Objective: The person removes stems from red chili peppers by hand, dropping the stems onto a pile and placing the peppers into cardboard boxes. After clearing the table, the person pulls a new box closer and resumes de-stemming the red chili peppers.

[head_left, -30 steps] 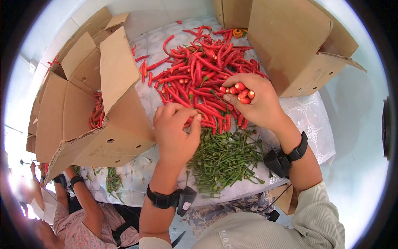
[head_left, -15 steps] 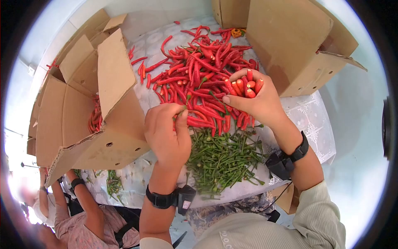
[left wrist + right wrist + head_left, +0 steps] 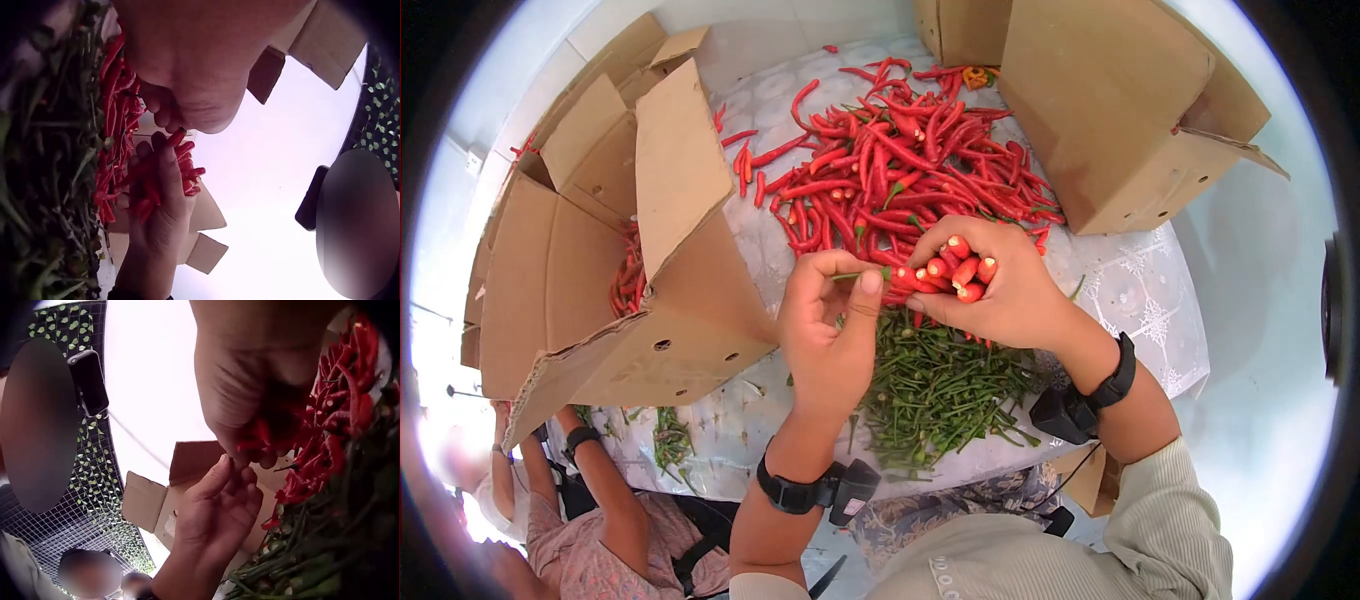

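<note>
My right hand (image 3: 1015, 285) grips a bunch of red chilies (image 3: 965, 272), their pale cut-looking ends facing me. One chili in that bunch points left, and at its end is a green stem (image 3: 860, 275). My left hand (image 3: 825, 325) pinches this stem between thumb and forefinger, close to the right fingertips. Behind both hands spreads a heap of red chilies (image 3: 890, 160), a few with stems on. Below them lies a pile of loose green stems (image 3: 950, 400). In the left wrist view, the bunch (image 3: 187, 169) shows in the right hand's curled fingers.
An open cardboard box (image 3: 690, 330) with red chilies inside stands at the left, and another box (image 3: 1100, 110) at the back right. A patterned plastic cover (image 3: 1145, 290) lies over the table. Another person's arm (image 3: 615, 500) is at the lower left.
My left hand was near the heap, drew back left, then came right to the bunch and now pinches a stem there. My right hand has lowered and moved left, toward the left hand.
</note>
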Action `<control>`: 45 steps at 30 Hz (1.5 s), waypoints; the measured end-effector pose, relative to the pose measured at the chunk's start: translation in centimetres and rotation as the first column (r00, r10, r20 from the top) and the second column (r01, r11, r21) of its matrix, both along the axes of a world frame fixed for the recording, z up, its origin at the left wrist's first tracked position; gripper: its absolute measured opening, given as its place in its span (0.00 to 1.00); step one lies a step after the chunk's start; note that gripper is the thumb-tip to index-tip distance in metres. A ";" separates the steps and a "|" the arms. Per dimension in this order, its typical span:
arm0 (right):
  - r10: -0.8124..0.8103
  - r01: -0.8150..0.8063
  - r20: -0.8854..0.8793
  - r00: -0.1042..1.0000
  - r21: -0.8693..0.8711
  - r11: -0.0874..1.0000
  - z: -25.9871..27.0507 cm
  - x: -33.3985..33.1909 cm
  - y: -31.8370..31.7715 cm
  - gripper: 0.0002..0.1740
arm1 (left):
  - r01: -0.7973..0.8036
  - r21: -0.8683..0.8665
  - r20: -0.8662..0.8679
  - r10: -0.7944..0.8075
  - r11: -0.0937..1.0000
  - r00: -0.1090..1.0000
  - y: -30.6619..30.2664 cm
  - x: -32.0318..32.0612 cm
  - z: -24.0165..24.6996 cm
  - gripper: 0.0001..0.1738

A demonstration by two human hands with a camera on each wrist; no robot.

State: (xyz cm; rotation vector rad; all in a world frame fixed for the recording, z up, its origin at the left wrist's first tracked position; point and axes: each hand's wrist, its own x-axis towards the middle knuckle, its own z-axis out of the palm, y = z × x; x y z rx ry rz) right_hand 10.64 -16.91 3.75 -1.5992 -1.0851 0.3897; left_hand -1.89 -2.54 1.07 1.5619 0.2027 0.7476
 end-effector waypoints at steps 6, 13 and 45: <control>0.025 -0.026 -0.065 0.998 -0.026 0.999 0.5 0.3 -0.3 0.16 | -0.015 0.220 -0.057 0.028 0.975 0.998 0.4 -0.2 0.6 0.07; 0.118 -0.139 -0.252 0.961 -0.065 0.988 1.0 0.6 -0.4 0.16 | -0.030 0.406 -0.018 0.041 0.913 0.999 1.2 -0.2 1.2 0.06; -0.789 0.562 0.257 0.558 0.583 0.587 21.5 8.1 -11.6 0.22 | 0.065 0.337 -0.053 -0.050 0.939 0.997 0.7 -0.5 0.6 0.05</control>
